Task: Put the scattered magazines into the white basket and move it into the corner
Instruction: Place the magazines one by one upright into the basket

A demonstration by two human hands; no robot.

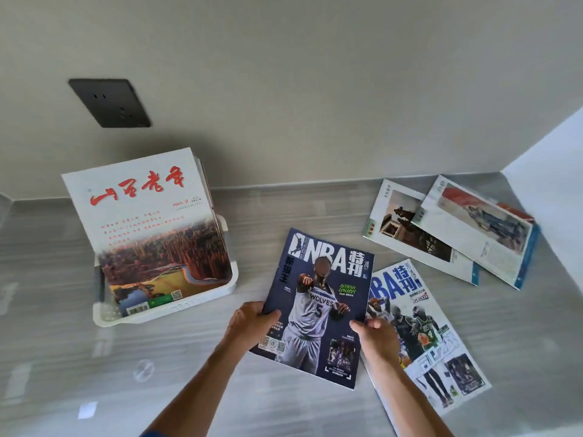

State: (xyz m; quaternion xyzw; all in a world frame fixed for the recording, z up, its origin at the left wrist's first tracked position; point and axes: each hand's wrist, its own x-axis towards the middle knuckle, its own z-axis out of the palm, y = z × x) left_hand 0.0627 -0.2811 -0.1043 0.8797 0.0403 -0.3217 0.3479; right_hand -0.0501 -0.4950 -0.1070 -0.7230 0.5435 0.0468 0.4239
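Observation:
A dark blue NBA magazine (pixel 318 298) with a player in a Wolves jersey is held over the grey floor. My left hand (pixel 250 321) grips its left edge and my right hand (pixel 377 337) grips its right edge. Under it, to the right, lies a white NBA magazine (pixel 426 329), partly covered. The white basket (pixel 164 310) stands to the left and holds several magazines leaning upright; the front one (pixel 151 228) has red characters on a white cover. Two more magazines, one pale (pixel 407 228) and one with a blue spine (pixel 479 231), lie overlapping at the far right.
A beige wall runs along the back with a dark socket plate (pixel 110 102). A white wall (pixel 555 171) meets it at the right, forming a corner behind the two overlapping magazines. Grey floor (pixel 63 357) stretches in front of the basket.

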